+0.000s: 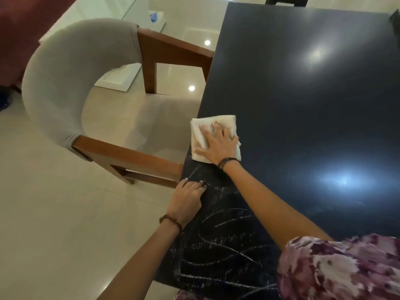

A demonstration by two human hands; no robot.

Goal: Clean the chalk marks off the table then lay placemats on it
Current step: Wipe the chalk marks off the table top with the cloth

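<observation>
Home dining room, dark table (303,94), upholstered chair (65,83), tiled floor (54,202)

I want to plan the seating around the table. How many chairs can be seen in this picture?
2. One grey chair with a wooden frame stands at the left edge of the dark table. A dark chair back shows beyond the far end, mostly cut off. More may be out of view.

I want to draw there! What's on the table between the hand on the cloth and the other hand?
Head view: white chalk marks on the dark table, between right hand and left hand.
</observation>
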